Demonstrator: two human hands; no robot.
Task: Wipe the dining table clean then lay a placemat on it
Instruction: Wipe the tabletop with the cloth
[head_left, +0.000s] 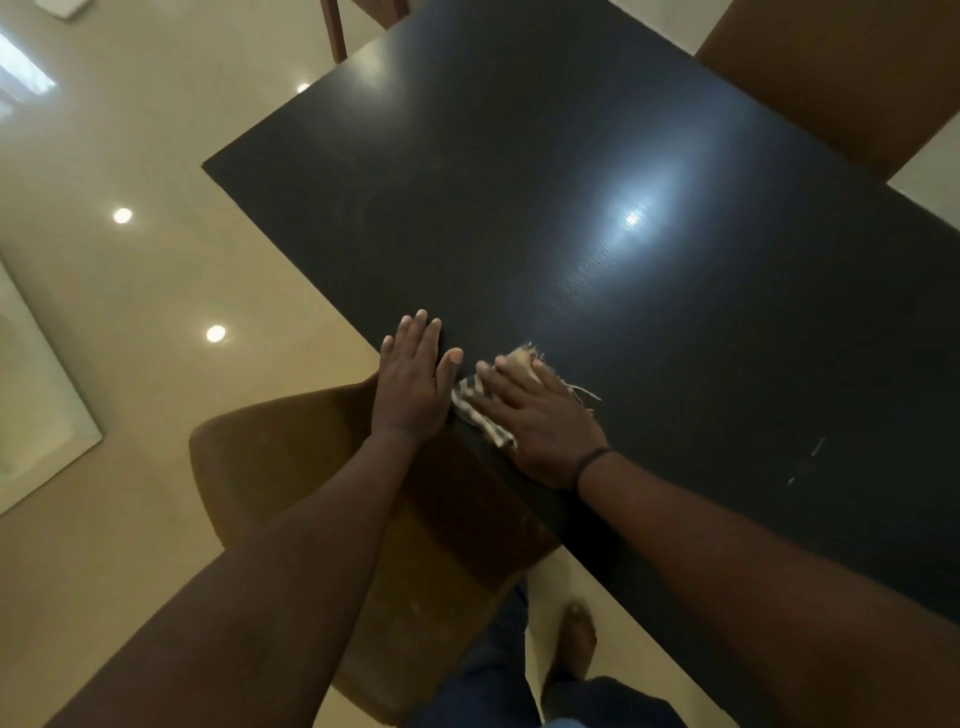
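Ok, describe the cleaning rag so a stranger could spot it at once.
Start at the big dark dining table and follow its near-left edge to where two hands meet. The rag lies flat under the right hand, next to the left hand. It is the only pale thing on the dark top: a small striped scrap with frayed threads.

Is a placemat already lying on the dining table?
No, the dark dining table carries only a frayed cloth pressed flat under the right hand, with the left hand open at the table's edge.
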